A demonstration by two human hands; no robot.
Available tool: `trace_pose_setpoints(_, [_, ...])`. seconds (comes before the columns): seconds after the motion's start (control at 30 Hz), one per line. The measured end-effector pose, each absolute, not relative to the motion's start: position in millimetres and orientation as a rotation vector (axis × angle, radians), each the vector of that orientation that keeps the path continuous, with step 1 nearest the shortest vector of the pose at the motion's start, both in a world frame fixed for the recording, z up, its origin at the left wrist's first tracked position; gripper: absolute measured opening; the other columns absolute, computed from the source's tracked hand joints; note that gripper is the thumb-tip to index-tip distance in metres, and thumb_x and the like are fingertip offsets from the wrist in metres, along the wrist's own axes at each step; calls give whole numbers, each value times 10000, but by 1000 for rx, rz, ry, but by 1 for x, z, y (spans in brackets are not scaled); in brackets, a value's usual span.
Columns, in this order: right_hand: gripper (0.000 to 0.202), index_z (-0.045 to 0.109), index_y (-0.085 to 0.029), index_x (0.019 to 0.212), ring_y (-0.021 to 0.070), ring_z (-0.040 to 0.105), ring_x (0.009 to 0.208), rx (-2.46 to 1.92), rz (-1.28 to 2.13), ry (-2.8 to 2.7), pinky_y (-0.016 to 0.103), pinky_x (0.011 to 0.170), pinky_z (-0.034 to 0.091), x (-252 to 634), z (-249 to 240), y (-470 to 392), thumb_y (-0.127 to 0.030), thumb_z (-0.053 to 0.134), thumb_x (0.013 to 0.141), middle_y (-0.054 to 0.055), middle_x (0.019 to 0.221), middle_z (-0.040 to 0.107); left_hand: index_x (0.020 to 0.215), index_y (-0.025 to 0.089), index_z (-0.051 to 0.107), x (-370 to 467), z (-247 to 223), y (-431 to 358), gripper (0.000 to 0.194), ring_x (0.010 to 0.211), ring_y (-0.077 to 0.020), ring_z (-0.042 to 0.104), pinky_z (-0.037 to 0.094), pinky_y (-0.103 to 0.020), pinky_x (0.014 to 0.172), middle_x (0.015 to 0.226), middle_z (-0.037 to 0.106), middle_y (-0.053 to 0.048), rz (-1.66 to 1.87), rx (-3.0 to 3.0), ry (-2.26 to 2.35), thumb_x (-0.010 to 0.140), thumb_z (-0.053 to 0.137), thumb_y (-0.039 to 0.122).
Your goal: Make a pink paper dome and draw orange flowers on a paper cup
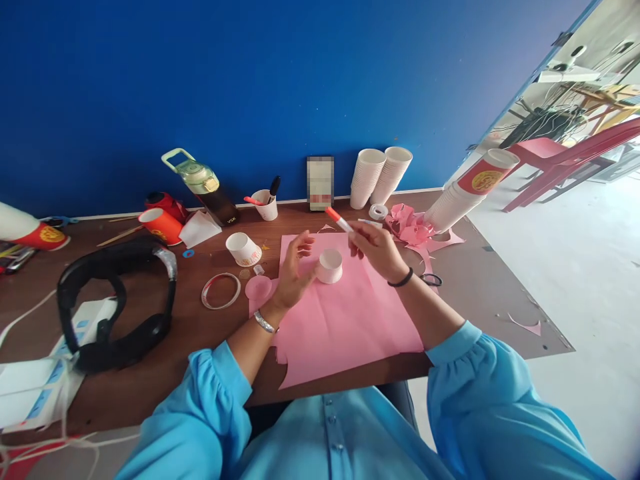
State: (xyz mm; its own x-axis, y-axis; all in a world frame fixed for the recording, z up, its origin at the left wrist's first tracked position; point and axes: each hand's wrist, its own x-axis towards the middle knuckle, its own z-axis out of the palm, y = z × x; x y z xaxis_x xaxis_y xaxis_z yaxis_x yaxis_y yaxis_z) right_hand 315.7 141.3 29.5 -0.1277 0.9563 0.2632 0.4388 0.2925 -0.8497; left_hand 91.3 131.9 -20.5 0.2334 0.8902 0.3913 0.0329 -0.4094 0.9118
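Observation:
On a large sheet of pink paper stands a small white paper cup. My left hand is just left of this cup, its fingers apart and curved, holding nothing; the thumb reaches close to the cup's side. To the upper right, my right hand grips a white marker with a red-orange end, which points up and left above the paper. A second white cup with a printed rim sits left of the paper, near a white ring and a round pink piece.
Stacked cups, a phone, a pen cup and a bottle line the blue wall. Crumpled pink scraps and black-handled scissors lie at right. A black headset-like band is at left.

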Motion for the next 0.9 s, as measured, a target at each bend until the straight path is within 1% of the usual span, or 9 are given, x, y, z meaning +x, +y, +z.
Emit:
trace_pose_setpoints(0.07, [403, 701, -169, 1211, 120, 525, 545, -1086, 1031, -1682, 254, 532, 422, 304, 31, 124, -448, 557, 959, -9, 696, 624, 1425, 274, 501, 86, -12, 130, 639, 983, -178, 610, 522, -336, 895, 1185, 613, -79, 1385, 1608, 896, 886, 645, 584])
trace_pose_setpoints(0.13, [344, 769, -178, 1093, 135, 574, 634, -1041, 1112, -1705, 261, 580, 449, 295, 30, 110, -440, 651, 905, 22, 765, 683, 1257, 238, 633, 81, -3, 126, 486, 780, -137, 576, 503, -288, 745, 955, 631, -35, 1373, 1635, 946, 897, 641, 565])
trace_pose_setpoints(0.2, [314, 790, -181, 1043, 134, 578, 649, -1041, 1184, -1688, 260, 589, 451, 293, 26, 101, -427, 714, 863, 26, 784, 703, 963, 202, 713, 79, 6, 122, 315, 706, -128, 555, 466, -275, 683, 791, 625, -15, 1319, 1747, 1003, 929, 627, 504])
trace_pose_setpoints(0.27, [337, 780, -174, 1039, 108, 524, 557, -993, 1293, -1536, 250, 530, 418, 295, 19, 98, -445, 750, 840, 0, 698, 663, 801, 189, 687, 81, 10, 118, 324, 662, -122, 545, 439, -264, 637, 711, 618, -7, 1288, 1789, 1026, 947, 616, 470])
trace_pose_setpoints(0.37, [379, 759, -171, 1011, 93, 474, 471, -835, 1436, -1254, 248, 470, 382, 297, 8, 97, -489, 795, 808, -36, 603, 595, 887, 197, 667, 87, 7, 114, 299, 595, -103, 522, 419, -239, 569, 694, 609, 12, 1273, 1696, 1038, 958, 602, 480])
trace_pose_setpoints(0.53, [340, 753, -181, 984, 109, 522, 509, -697, 1482, -1237, 271, 498, 434, 291, 9, 93, -494, 764, 851, -25, 634, 592, 1035, 212, 642, 91, 5, 113, 320, 583, -104, 529, 453, -234, 579, 705, 587, 13, 1327, 1697, 1207, 997, 520, 506])
trace_pose_setpoints(0.7, [314, 687, -246, 972, 120, 482, 519, -807, 1020, -993, 261, 459, 407, 317, 30, 101, -552, 657, 908, -31, 641, 522, 1005, 216, 610, 83, 8, 124, 297, 545, -102, 501, 428, -222, 542, 652, 540, 43, 1442, 1505, 1333, 988, 525, 500])
trace_pose_setpoints(0.8, [284, 603, -279, 1049, 128, 568, 599, -919, 786, -943, 264, 522, 468, 330, 31, 111, -544, 583, 949, -4, 792, 606, 972, 216, 612, 83, 1, 127, 249, 640, -131, 595, 439, -246, 607, 720, 615, 20, 1228, 1719, 1377, 975, 552, 457])
trace_pose_setpoints(0.9, [205, 529, -270, 1068, 145, 669, 731, -1013, 750, -1127, 298, 640, 540, 326, 19, 115, -442, 563, 961, 48, 1071, 680, 986, 221, 616, 86, -10, 128, 165, 699, -179, 642, 425, -284, 659, 749, 667, -3, 957, 2023, 1491, 989, 506, 344])
